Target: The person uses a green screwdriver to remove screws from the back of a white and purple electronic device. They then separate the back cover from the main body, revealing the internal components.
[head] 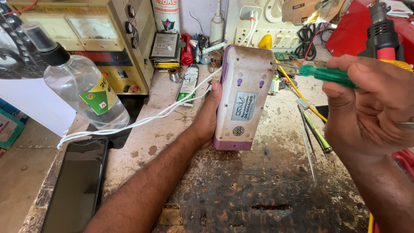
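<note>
White-and-purple device (241,97) stands mid-table, left hand (210,114) clamped on its side; right hand (366,103) fingers pinch green screwdriver (327,74); steady both.

view: just the one head cam, worn by the person
facing: tilted down and forward over a scuffed workbench (267,190), toward the clutter at its back
distance: pretty close, forearms fill the lower frame
overlap: single view, nothing shared

Your left hand (207,118) and forearm are bare, with no sleeve in view. Your right hand (371,108) is bare too; a thin ring (405,125) sits at a finger's base.
</note>
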